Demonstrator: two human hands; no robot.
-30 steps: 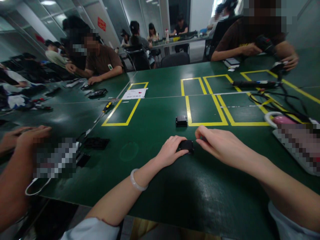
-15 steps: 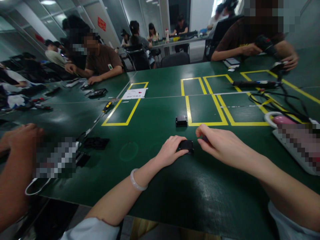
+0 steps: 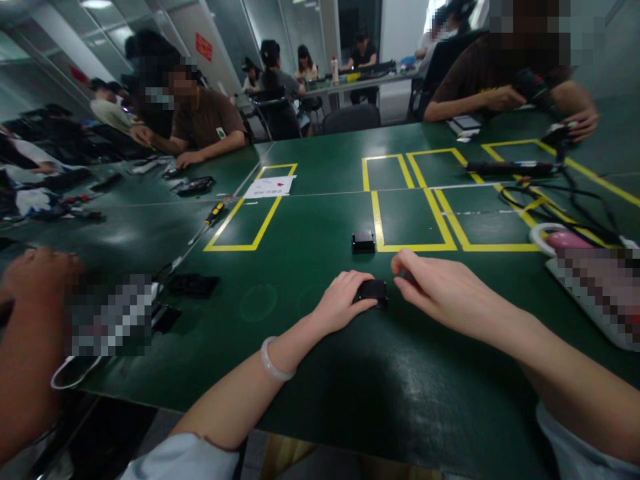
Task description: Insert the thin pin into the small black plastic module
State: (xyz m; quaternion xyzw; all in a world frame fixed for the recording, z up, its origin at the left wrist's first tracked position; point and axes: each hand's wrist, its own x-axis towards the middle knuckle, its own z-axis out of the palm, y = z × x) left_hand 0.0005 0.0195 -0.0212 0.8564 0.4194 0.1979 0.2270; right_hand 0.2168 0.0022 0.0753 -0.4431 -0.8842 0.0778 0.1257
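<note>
A small black box-like part (image 3: 373, 291) lies on the green table (image 3: 310, 373) in front of me. My left hand (image 3: 341, 301) curls round its left side, fingers closed on it. My right hand (image 3: 440, 288) rests just to its right, thumb and fingers pinched together near the part's right edge; something small and dark shows under the fingers, too hidden to name. A second black part (image 3: 363, 241) sits farther out, beside a yellow taped rectangle (image 3: 411, 220).
A screwdriver (image 3: 206, 224) lies left of centre by another taped rectangle with a paper sheet (image 3: 270, 187). Black trays (image 3: 193, 285) and another person's arm (image 3: 30, 320) are at the left. Cables (image 3: 555, 207), a tool (image 3: 510, 168) and seated people fill the right and far side.
My right hand has lifted and shifted slightly; my left hand stays on the black part. The neighbour's hand at the left has drawn back toward the edge.
</note>
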